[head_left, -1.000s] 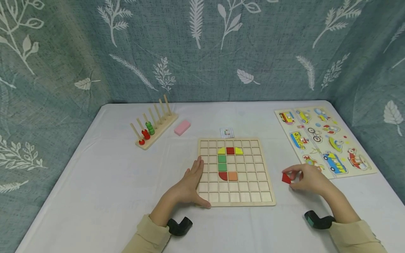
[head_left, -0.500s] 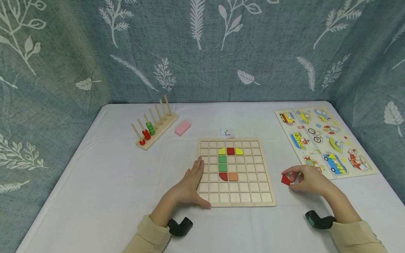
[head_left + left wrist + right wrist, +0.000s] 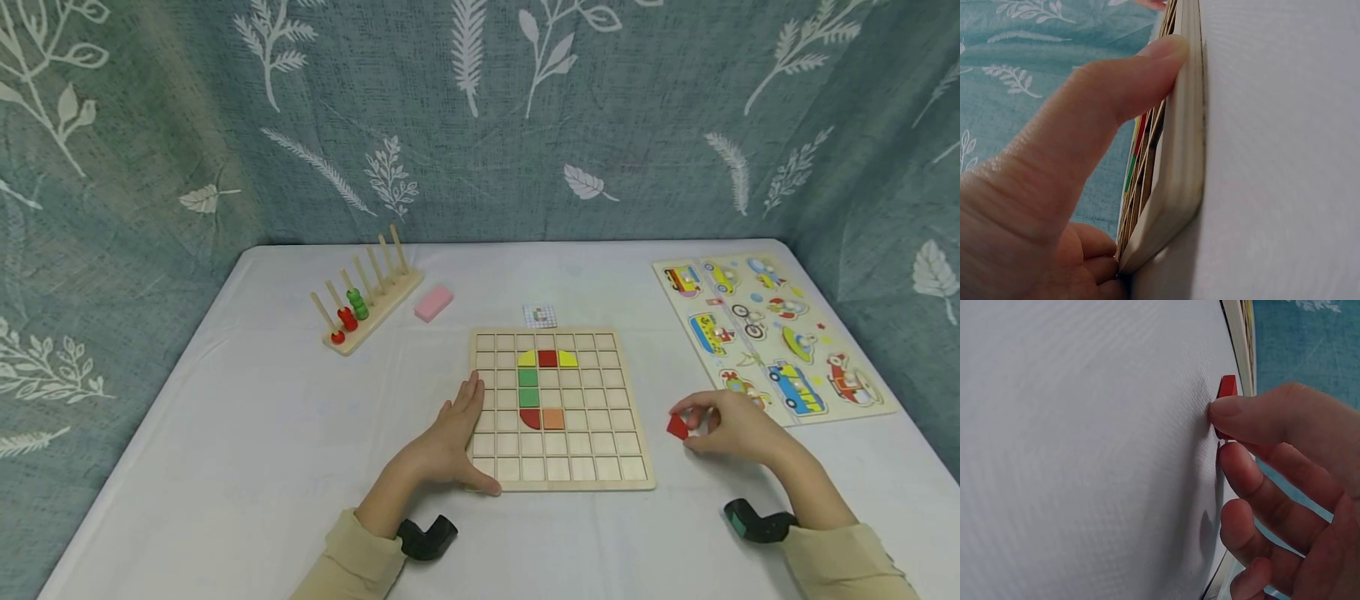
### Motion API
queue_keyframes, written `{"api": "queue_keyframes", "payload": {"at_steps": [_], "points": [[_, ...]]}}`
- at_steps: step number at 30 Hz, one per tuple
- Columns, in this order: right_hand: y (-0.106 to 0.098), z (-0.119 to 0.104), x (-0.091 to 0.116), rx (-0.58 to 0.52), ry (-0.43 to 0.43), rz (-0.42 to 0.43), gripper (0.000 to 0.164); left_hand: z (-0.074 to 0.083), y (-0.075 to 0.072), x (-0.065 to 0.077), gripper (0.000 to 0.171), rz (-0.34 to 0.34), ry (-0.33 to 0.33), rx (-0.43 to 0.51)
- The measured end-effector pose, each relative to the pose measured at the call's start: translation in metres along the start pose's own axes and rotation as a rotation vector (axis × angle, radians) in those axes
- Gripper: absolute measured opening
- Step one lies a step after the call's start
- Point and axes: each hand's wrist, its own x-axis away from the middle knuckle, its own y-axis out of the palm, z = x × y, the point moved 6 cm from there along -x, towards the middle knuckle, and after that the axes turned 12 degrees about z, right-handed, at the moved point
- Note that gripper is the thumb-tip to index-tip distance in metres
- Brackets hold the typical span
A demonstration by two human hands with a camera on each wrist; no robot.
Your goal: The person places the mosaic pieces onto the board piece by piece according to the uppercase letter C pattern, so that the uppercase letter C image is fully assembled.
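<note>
A square wooden grid board (image 3: 577, 485) lies on the white table in the head view. Several coloured tiles sit in its cells: yellow and red ones in an upper row, green tiles (image 3: 528, 387) below, then a red quarter-round and an orange tile (image 3: 552, 418). My left hand (image 3: 450, 442) rests along the board's left side, fingers extended; the thumb (image 3: 1110, 94) touches the front edge in the left wrist view. To the right of the board, my right hand (image 3: 731, 427) pinches a small red tile (image 3: 677, 427) between thumb and fingers, close to the tablecloth.
Behind the board lies a small pattern card (image 3: 539, 316). A pink block (image 3: 433, 303) and a wooden peg stand (image 3: 382, 304) with red and green beads are at the back left. A vehicle puzzle board (image 3: 772, 333) lies at the right, just beyond my right hand.
Almost nothing differs. The red tile in my right hand has turned and shifted slightly to the left; my left hand stays at the board.
</note>
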Motion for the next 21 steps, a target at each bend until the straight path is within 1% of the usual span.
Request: {"api": "queue_keyframes", "payload": {"at_steps": [11, 21], "points": [[-0.003, -0.0027, -0.0003, 0.029, 0.025, 0.032, 0.035, -0.0005, 0.0004, 0.0, 0.132, 0.002, -0.007, -0.001], [-0.002, -0.0087, -0.0011, 0.079, 0.049, 0.088, 0.037, -0.0006, 0.0007, -0.0004, 0.132, 0.002, -0.013, -0.006]]}}
